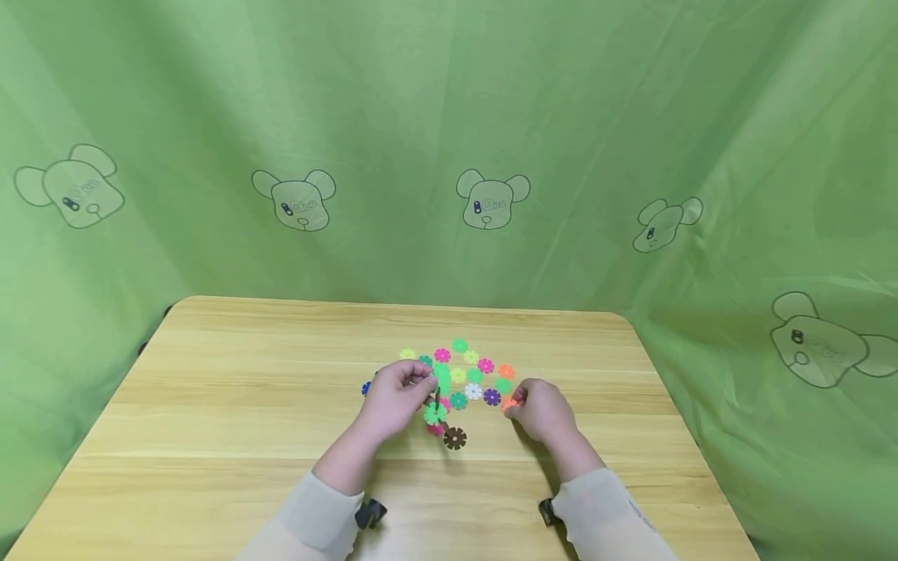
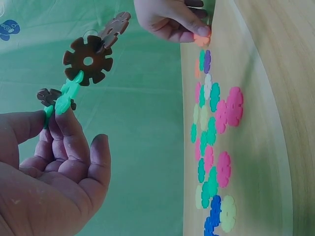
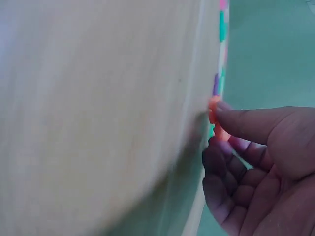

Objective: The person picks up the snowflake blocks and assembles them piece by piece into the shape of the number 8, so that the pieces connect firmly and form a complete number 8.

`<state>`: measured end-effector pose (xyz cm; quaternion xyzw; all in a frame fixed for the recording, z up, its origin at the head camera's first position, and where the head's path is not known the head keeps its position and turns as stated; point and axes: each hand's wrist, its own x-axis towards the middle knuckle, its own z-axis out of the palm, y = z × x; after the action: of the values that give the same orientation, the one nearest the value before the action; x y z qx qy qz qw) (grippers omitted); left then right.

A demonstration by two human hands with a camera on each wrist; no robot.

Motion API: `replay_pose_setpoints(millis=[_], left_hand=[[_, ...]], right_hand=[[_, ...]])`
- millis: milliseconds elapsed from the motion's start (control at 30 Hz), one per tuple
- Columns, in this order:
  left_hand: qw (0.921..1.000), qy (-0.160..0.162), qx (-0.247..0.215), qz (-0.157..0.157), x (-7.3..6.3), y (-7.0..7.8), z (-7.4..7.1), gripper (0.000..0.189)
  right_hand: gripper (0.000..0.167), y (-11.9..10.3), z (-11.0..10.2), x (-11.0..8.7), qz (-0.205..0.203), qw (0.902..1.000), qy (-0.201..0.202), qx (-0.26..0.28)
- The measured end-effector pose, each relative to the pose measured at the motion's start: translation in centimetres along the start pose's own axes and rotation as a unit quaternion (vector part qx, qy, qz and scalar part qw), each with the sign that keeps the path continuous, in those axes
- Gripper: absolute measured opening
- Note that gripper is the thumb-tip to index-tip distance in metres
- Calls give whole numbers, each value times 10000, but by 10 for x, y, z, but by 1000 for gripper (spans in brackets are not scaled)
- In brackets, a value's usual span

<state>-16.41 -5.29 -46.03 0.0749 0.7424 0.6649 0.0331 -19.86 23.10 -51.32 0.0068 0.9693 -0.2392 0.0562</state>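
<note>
My left hand [image 1: 394, 399] is raised over the table and pinches a small assembly of interlocking notched plastic discs. In the left wrist view, a green disc [image 2: 68, 96] sits at the fingertips, joined to a brown disc [image 2: 74, 60] with another brown disc [image 2: 116, 30] beyond it. Over at the right of the scattered discs, my right hand [image 1: 543, 409] pinches an orange disc [image 1: 510, 406] between thumb and fingers, low at the tabletop. The right wrist view shows the thumb against this orange disc [image 3: 213, 109]; whether it has fully left the table I cannot tell.
Several loose flower-shaped discs lie between the hands, among them a white disc [image 1: 473, 391], a purple disc [image 1: 492, 397] and a pink disc [image 1: 486, 365]. A blue disc [image 1: 366, 387] shows left of the left hand. Green curtain [image 1: 393, 257] surrounds the wooden table [image 1: 245, 389].
</note>
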Motion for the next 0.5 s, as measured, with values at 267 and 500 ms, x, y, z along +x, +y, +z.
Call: replay_pose_setpoints(millis=[267, 500], left_hand=[[9999, -16, 71, 151, 0, 0, 0, 17], [9996, -80, 192, 171, -1, 0, 1, 17]], right_hand=[[10, -31, -15, -14, -930, 9784, -25, 1847], [13, -55, -31, -26, -1564, 9380, 64, 3094]])
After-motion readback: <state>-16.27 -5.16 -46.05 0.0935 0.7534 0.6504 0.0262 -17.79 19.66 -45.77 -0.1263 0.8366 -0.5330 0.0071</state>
